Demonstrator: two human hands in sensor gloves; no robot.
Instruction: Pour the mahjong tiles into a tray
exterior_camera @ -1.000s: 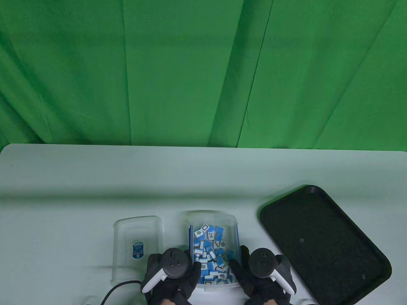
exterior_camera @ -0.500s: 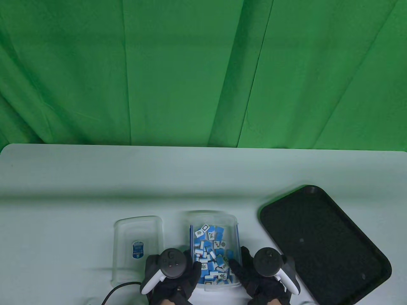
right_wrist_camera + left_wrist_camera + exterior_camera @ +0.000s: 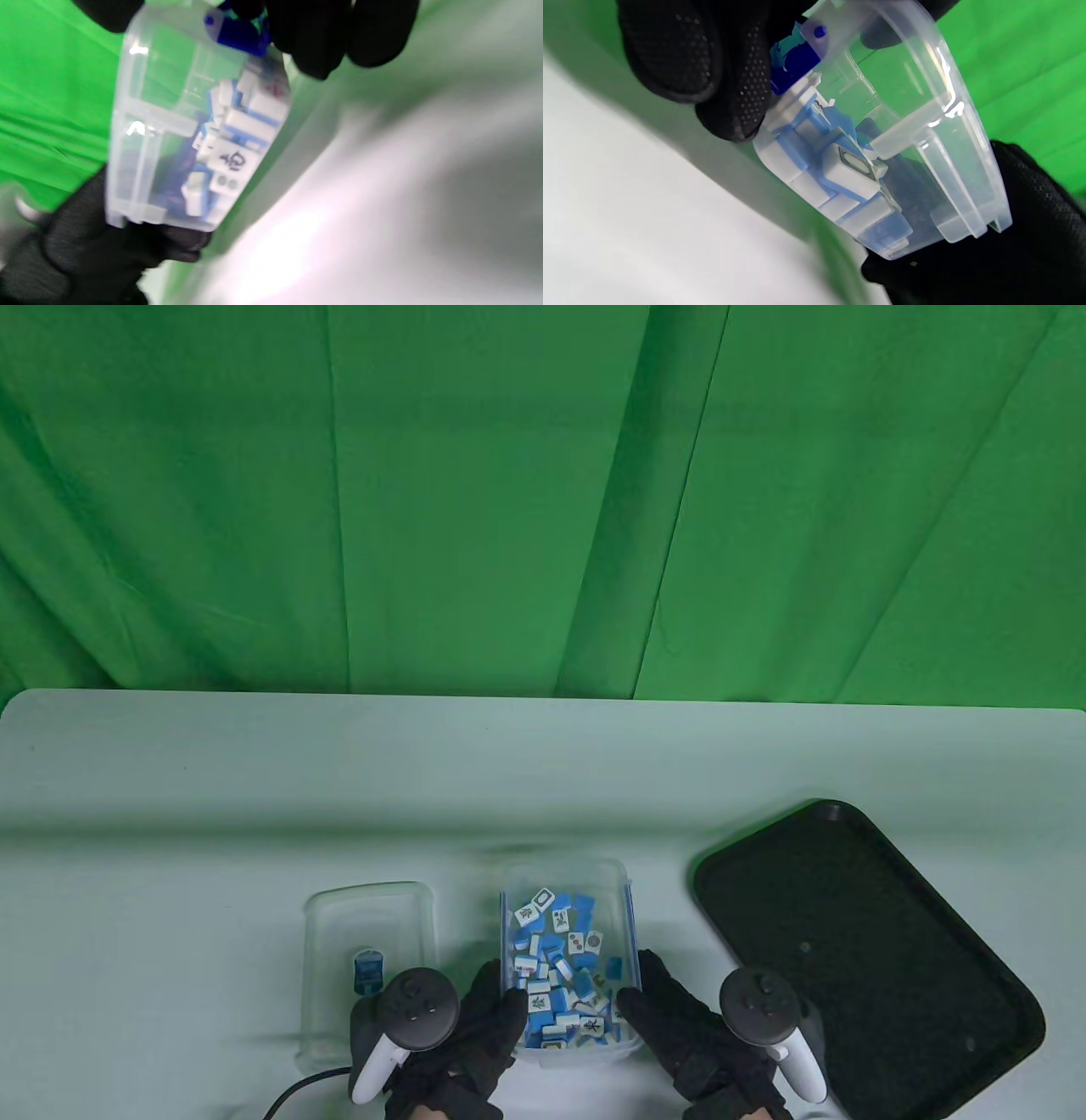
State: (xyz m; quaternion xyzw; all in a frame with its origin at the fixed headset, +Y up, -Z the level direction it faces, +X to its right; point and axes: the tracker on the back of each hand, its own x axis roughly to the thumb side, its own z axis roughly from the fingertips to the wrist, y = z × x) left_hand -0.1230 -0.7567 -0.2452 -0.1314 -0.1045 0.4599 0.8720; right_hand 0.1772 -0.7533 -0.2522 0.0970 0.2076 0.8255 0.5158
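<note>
A clear plastic box [image 3: 612, 882] full of blue-and-white mahjong tiles [image 3: 560, 967] sits near the table's front edge. My left hand [image 3: 496, 997] grips its left wall and my right hand [image 3: 640, 993] grips its right wall. In the left wrist view my fingers [image 3: 729, 84] press the box [image 3: 925, 127], which hangs above the table with tiles [image 3: 840, 178] against its bottom. The right wrist view shows my fingers [image 3: 331, 34] on the box [image 3: 161, 106]. The empty black tray [image 3: 865, 950] lies to the right, apart from the box.
The box's clear lid [image 3: 365, 933] with a blue label lies flat just left of the box. A black cable [image 3: 297, 1090] runs off the front edge. The white table [image 3: 212, 814] ends at a green backdrop behind.
Both hands have slid outward and toward the front edge while gripping the box. The box has come up off the table and shifted slightly; its tiles have moved a little.
</note>
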